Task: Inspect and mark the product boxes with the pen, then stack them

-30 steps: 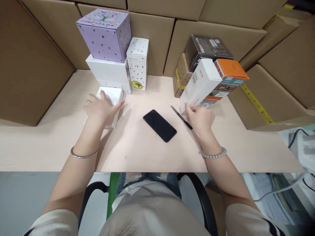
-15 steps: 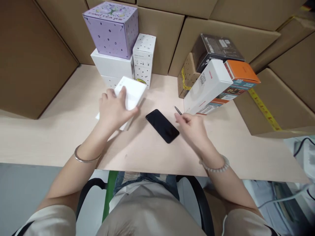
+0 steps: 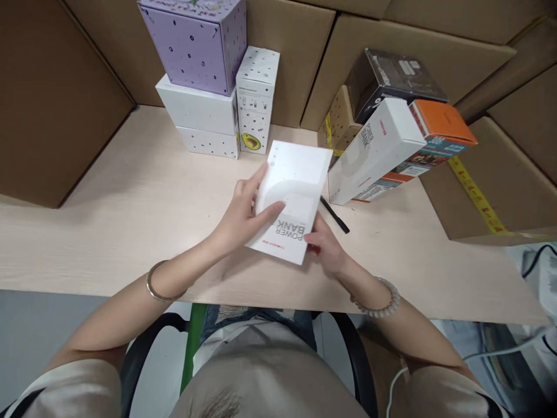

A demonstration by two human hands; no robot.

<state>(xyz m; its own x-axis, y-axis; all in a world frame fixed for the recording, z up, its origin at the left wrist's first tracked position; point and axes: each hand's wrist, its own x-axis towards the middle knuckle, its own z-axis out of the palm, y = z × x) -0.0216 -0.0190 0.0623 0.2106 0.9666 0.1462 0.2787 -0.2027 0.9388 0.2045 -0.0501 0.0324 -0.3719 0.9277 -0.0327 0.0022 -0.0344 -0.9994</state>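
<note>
My left hand (image 3: 243, 215) grips the left side of a white power bank box (image 3: 292, 200) and holds it tilted above the middle of the light wooden table (image 3: 130, 209). Its printed face is turned up. My right hand (image 3: 325, 247) is under the box's near right corner, fingers curled against it. The black phone that lay on the table is hidden beneath the box. A black pen (image 3: 335, 215) lies just right of the box.
A purple dotted cube (image 3: 194, 40) tops two white boxes (image 3: 198, 116) at the back, with a small avocado-print box (image 3: 256, 98) beside them. To the right lean a second white power bank box (image 3: 374, 151), an orange box (image 3: 435, 136) and a black box (image 3: 391, 75). Brown cartons surround the table.
My left hand lifted the white box from the left of the table and carried it to the middle, over the phone. My right hand left the leaning box and came under the carried box.
</note>
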